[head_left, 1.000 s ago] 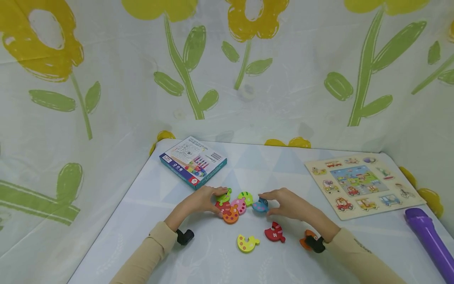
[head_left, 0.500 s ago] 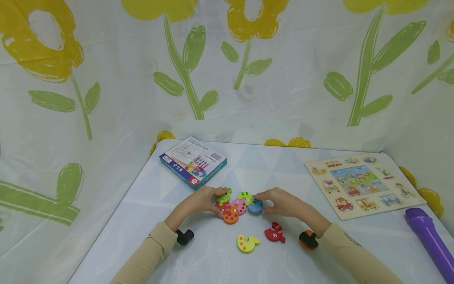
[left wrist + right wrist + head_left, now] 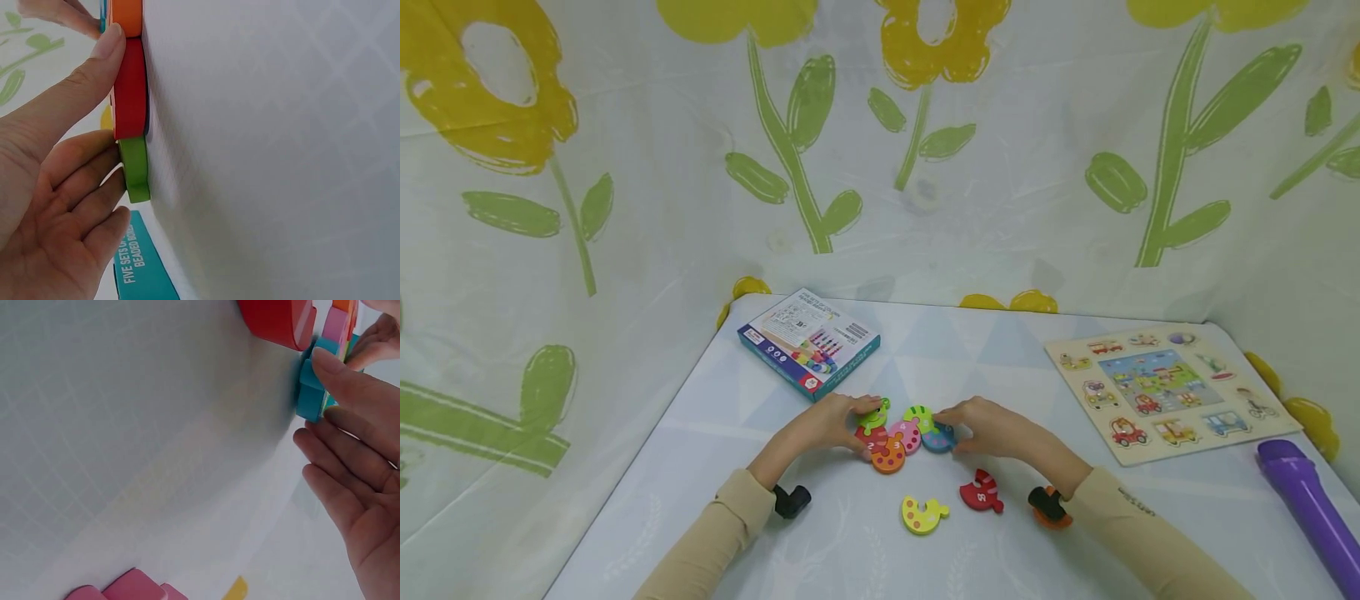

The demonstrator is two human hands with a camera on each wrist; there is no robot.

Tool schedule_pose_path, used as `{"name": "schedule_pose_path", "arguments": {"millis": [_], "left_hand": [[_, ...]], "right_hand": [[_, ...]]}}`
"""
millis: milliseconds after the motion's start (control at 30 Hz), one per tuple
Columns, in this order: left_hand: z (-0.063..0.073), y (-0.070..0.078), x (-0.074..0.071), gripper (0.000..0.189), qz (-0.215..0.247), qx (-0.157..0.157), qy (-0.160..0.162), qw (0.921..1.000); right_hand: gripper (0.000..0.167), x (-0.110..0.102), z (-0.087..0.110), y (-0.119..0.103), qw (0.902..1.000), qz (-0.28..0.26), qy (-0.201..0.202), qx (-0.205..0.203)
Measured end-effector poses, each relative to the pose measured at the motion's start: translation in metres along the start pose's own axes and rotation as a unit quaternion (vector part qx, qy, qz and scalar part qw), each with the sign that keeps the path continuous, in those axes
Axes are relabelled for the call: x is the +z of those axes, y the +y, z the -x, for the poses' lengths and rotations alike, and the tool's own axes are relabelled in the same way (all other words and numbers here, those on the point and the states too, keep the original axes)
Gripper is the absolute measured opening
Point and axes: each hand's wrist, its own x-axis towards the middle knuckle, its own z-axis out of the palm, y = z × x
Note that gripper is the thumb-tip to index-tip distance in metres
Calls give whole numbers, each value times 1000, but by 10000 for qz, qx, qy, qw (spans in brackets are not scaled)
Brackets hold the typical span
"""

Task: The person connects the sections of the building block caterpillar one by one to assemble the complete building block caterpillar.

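- Left grip [image 3: 831, 421]: thumb and fingers slightly parted, holding the red 2 piece [image 3: 872, 437] where it meets the green head piece [image 3: 873, 417].
- Right grip [image 3: 985, 427]: thumb and forefinger pinch the blue piece [image 3: 937, 440].
- Between hands, in a curving chain: orange piece [image 3: 889, 457], pink piece [image 3: 906, 435], striped green piece [image 3: 918, 416].
- Nearer the person, loose on the counter [image 3: 820, 550]: yellow piece [image 3: 917, 518], striped red piece [image 3: 979, 497].
- Farther out: box [image 3: 797, 329] left, puzzle board [image 3: 1123, 450] right.

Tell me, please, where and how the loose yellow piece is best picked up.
Probably from above, pinching the yellow piece by the outer edges of its rounded body: it lies flat, apart from the red piece, and that grip leaves its side knob free.
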Motion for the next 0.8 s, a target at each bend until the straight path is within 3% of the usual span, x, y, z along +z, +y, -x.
{"name": "schedule_pose_path", "arguments": {"millis": [400,633,800], "left_hand": [[-1,-2,2,77,23,33,58,10000],[0,-1,2,76,77,-3,55,10000],[1,0,1,77,70,-25,74,9999]], "right_hand": [[60,0,4,-2,9999,-65,126,-92],[60,4,9,-1,9997,-57,216,94],[60,5,15,-1,9991,-138,401,-48]]}}
